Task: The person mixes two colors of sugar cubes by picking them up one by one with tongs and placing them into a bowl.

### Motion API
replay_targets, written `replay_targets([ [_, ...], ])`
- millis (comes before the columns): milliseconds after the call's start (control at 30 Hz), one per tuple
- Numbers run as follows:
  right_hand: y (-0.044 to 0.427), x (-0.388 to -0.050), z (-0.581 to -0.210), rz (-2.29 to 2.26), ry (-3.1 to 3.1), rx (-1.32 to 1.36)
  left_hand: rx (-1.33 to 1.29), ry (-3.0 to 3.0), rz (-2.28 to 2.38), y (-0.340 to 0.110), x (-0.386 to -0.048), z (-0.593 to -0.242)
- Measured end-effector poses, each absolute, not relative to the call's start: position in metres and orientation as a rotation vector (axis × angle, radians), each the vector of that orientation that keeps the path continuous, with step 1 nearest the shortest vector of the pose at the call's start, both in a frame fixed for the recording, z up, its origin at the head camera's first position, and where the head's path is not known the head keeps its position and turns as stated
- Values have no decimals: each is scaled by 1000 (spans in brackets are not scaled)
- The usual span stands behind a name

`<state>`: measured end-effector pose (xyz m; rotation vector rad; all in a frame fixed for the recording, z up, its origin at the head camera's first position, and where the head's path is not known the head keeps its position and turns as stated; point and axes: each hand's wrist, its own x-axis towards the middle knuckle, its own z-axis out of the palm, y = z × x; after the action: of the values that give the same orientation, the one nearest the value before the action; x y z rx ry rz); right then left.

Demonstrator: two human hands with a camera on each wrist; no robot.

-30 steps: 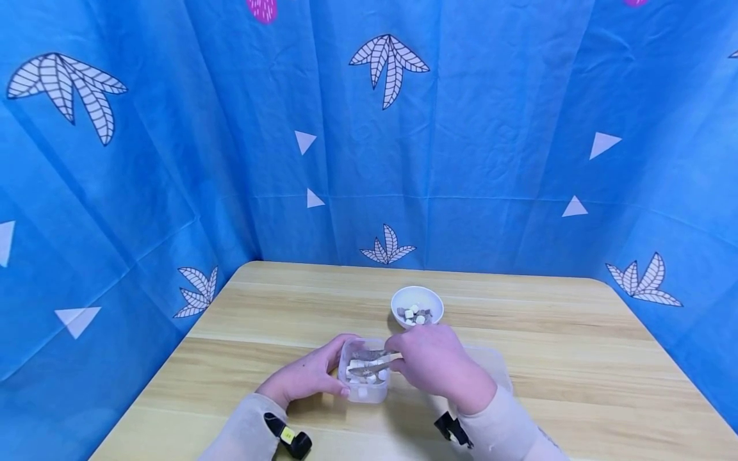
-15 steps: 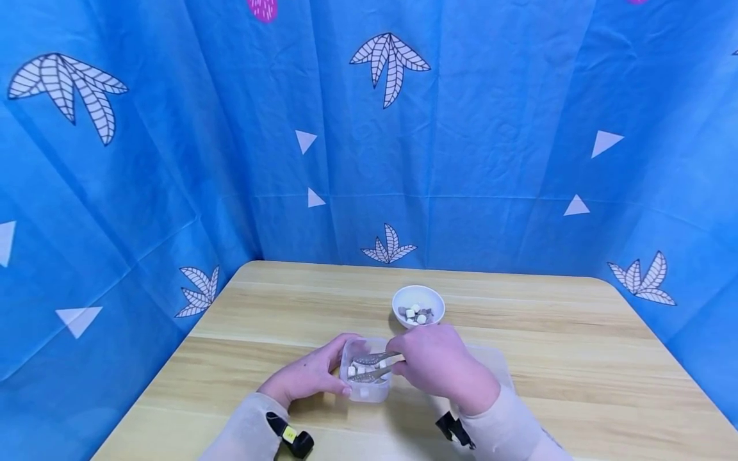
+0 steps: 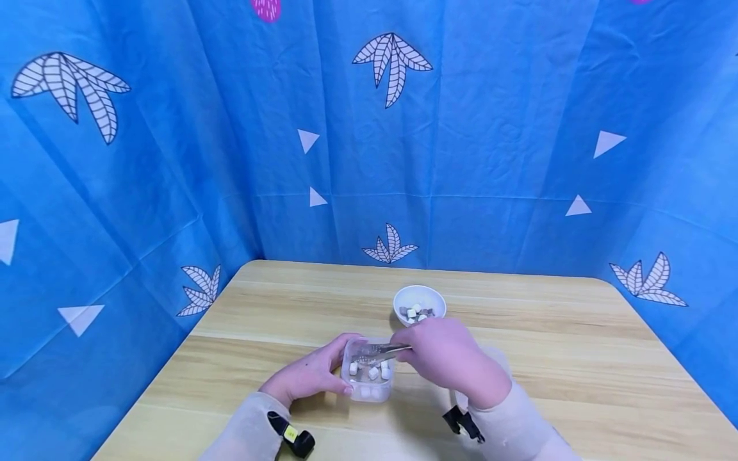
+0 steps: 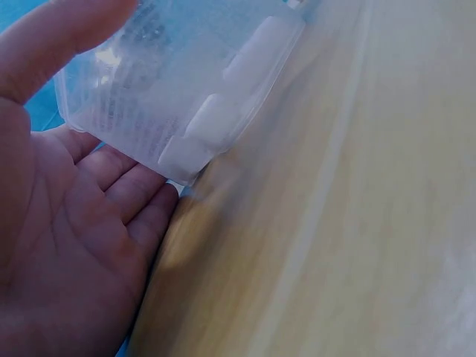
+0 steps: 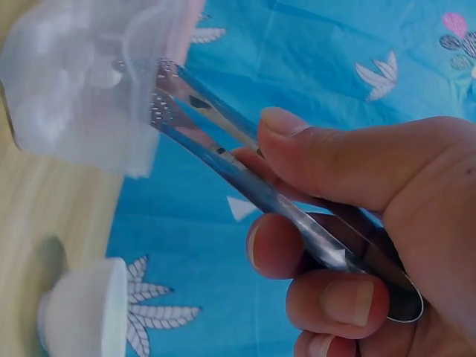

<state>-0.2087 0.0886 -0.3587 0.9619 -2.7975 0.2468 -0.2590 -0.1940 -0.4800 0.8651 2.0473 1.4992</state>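
Note:
My left hand [image 3: 314,372] grips a clear plastic container [image 3: 370,393] from its left side, thumb at the near wall and fingers at the far side. Several white cubes [image 3: 373,373] lie inside it; in the left wrist view, pale cubes [image 4: 213,119] show through its wall. Metal tongs [image 5: 279,212] are pinched between the thumb and fingers of my right hand [image 3: 444,355]. Their perforated tips [image 5: 162,108] reach into the container's opening, with a gap between the two arms. Whether a cube lies between the tips I cannot tell.
Behind my right hand stands a white bowl [image 3: 419,296] with white and greyish-brown cubes [image 3: 412,312] in it. A translucent flat piece [image 3: 497,356] lies on the wooden table [image 3: 576,358], partly under my right forearm. A blue patterned curtain [image 3: 490,128] surrounds the table.
The tongs have lifted from among the cubes towards the container's upper right, and their arms have come closer together. My right hand has shifted slightly right. My left hand keeps its hold.

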Motion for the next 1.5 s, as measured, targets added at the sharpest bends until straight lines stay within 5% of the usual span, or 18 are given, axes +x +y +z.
replay_targets([
  [1500, 201, -250, -350, 355, -2865, 579, 852, 2027, 1533, -192, -254, -479],
])
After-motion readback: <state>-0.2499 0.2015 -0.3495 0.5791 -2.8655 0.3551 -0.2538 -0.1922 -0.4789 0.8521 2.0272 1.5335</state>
